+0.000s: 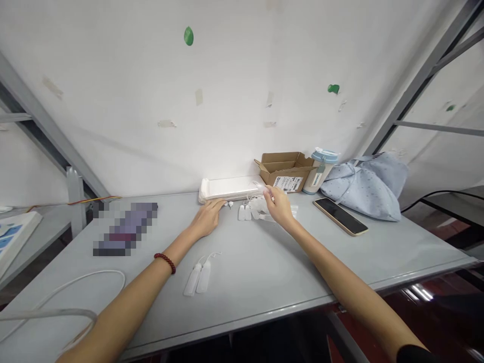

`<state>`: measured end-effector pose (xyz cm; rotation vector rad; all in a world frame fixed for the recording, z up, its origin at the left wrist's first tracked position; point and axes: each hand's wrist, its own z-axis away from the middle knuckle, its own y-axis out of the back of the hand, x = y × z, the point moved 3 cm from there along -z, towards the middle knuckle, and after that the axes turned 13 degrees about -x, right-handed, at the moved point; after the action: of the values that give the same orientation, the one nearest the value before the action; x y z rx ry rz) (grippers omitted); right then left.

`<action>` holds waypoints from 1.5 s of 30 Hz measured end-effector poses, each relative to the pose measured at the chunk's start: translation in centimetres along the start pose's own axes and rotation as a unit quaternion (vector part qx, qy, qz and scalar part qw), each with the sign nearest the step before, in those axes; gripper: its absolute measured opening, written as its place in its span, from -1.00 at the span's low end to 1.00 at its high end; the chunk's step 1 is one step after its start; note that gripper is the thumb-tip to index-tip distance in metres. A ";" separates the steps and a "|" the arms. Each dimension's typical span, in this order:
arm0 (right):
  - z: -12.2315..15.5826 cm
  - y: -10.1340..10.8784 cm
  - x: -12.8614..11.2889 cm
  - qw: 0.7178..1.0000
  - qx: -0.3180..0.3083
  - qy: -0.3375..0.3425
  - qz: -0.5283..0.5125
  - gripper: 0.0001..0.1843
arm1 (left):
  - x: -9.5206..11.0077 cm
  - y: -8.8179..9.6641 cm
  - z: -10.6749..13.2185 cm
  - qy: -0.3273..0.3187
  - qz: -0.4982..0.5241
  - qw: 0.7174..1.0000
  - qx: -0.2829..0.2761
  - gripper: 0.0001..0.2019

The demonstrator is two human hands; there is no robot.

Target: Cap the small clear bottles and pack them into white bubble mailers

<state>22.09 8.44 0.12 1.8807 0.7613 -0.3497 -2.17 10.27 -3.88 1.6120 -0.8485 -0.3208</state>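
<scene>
My left hand (pixel 209 217) lies low over the table, its fingers stretched toward the front edge of a long white tray-like stack (pixel 232 187). Small white pieces (pixel 231 204) lie by its fingertips. My right hand (pixel 280 205) is closed in a pinch on a clear plastic piece (pixel 260 186), whose exact kind I cannot make out. Below and left of that hand is a cluster of small white tags with strings (pixel 247 213). Two more white tags (pixel 198 278) with thin strings lie side by side nearer the front.
An open cardboard box (pixel 287 171) stands against the wall, beside a blue-lidded cup (pixel 319 174) and a light blue cloth bag (pixel 366 186). A phone (pixel 340 216) lies at the right. A blurred-out dark item (pixel 126 229) and a white cable (pixel 86 276) are at the left.
</scene>
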 end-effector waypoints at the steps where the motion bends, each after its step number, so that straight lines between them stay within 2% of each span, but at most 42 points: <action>1: -0.2 -0.1 0.7 1.000 -0.005 -0.010 0.023 -0.64 | 0.0 -0.1 -0.2 -0.003 -0.005 1.000 -0.006 -0.53; 5: -0.5 -0.6 2.7 0.998 -0.047 -0.028 0.018 -0.67 | -0.3 -0.3 -0.4 0.000 -0.014 1.000 -0.011 -0.51; 9: -0.4 -0.4 2.7 0.999 -0.037 -0.022 0.013 -0.68 | -0.4 -0.5 -0.2 -0.013 -0.020 0.999 -0.023 -0.50; 13: 0.5 0.1 0.7 0.999 0.024 0.040 0.022 -0.71 | -0.4 -0.6 -0.2 -0.010 -0.008 1.000 -0.009 -0.59; 16: 2.3 -0.1 -2.2 0.994 0.015 0.108 -0.005 -0.76 | -0.4 -0.5 -0.2 0.013 0.026 1.000 0.009 -0.64; 17: 3.1 -0.4 -3.5 0.991 -0.009 0.131 -0.024 -0.77 | -0.4 -0.5 -0.2 0.023 0.033 0.999 0.012 -0.64; 19: 5.0 -1.2 -6.2 0.975 -0.097 0.183 -0.080 -0.78 | -0.3 -0.4 -0.1 0.044 0.037 0.998 0.017 -0.65; 21: 7.1 -2.1 -9.0 0.940 -0.220 0.231 -0.121 -0.73 | -0.2 -0.1 0.1 0.066 0.038 0.997 0.020 -0.66; 23: 9.2 -2.9 -11.2 0.894 -0.328 0.287 -0.105 -0.68 | 0.2 0.3 0.6 0.088 0.043 0.995 0.021 -0.69; 25: 10.7 -3.6 -12.5 0.865 -0.377 0.327 -0.047 -0.64 | 0.7 0.8 1.5 0.105 0.054 0.993 0.014 -0.75; 27: 11.6 -4.1 -12.8 0.851 -0.400 0.341 -0.001 -0.63 | 1.5 1.4 2.7 0.118 0.075 0.990 -0.005 -0.80; 29: 11.9 -4.5 -12.7 0.843 -0.410 0.346 0.028 -0.62 | 1.9 1.7 4.0 0.162 0.156 0.973 -0.044 -0.76; 32: 12.0 -5.0 -12.5 0.839 -0.418 0.346 0.042 -0.62 | 2.1 2.1 5.0 0.193 0.247 0.947 -0.062 -0.70; 37: 11.5 -5.3 -12.5 0.849 -0.410 0.330 0.038 -0.63 | 2.0 1.9 4.7 0.194 0.337 0.921 -0.033 -0.68; 42: 11.1 -5.4 -12.0 0.849 -0.407 0.331 0.063 -0.67 | 2.0 2.0 4.8 0.223 0.435 0.873 -0.003 -0.61; 45: 10.7 -5.3 -11.3 0.860 -0.377 0.331 0.096 -0.69 | 2.0 2.3 5.2 0.237 0.426 0.873 0.006 -0.61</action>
<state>11.19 -3.64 -1.99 1.2672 0.9618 0.6877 -4.86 5.11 -2.42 1.1007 -1.0711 0.6829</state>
